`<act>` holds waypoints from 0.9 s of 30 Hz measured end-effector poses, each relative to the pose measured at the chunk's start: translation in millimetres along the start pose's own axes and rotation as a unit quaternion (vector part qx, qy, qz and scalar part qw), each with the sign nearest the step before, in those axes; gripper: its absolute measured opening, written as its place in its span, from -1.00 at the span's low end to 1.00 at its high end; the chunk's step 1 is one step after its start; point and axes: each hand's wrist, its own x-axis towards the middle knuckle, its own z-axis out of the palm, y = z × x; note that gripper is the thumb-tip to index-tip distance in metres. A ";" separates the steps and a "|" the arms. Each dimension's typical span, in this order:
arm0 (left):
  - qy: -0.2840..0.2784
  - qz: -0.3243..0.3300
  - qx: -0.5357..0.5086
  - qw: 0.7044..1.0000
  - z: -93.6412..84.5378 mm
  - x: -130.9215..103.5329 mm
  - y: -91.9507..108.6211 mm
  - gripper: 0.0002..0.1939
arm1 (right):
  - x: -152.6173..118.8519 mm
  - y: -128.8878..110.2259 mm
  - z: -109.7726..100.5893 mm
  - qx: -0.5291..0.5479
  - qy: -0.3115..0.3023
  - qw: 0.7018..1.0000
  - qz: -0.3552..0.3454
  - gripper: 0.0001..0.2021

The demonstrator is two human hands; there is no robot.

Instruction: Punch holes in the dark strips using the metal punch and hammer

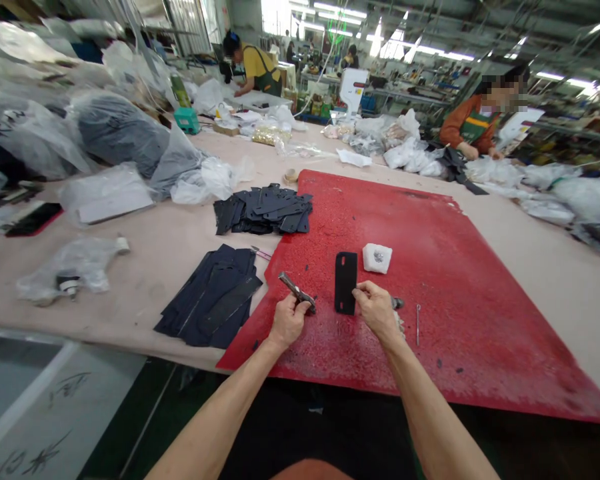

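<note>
Two grips, apart: left hand (287, 321) closed on a metal tool (292, 285), right hand (377, 307) pinching a slotted black piece (345, 283) by its edge, over red mat (430, 240). White block (377, 260) just beside it; dark strips (210, 297) stacked leftward on bench (140, 273).

Bare forearms (220, 417) reach forward, converging, with the left hand (288, 320) curled gripping and the right hand (376, 308) pinching.
</note>
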 end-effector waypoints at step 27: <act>0.023 0.012 0.122 0.992 -2.4 4.0 3.4 -0.75 | -73.6 17.6 26.3 -0.129 0.228 0.920 -0.292 -0.30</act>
